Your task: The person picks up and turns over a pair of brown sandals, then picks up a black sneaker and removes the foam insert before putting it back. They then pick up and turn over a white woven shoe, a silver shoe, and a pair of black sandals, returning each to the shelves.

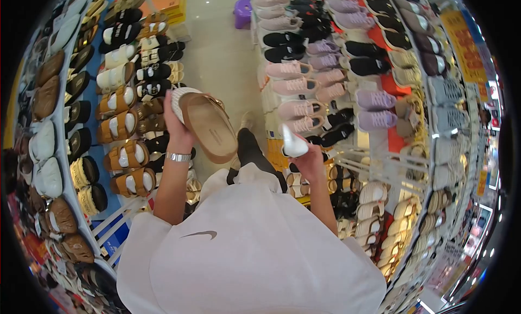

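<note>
My left hand, with a silver watch on its wrist, grips a slip-on shoe by its side near the toe. The shoe has a tan insole, a white ribbed upper and a buckle at its edge, and its open heel points down toward me. In my right hand is a white, rounded shoe insert, held at its lower end, apart from the shoe. The fingers behind both things are partly hidden.
Shelves of brown, black and white sandals rise on the left. Pink, lilac and black sneakers line the racks on the right. Between them runs a shiny floor aisle, with a purple stool at its far end and yellow-orange boxes.
</note>
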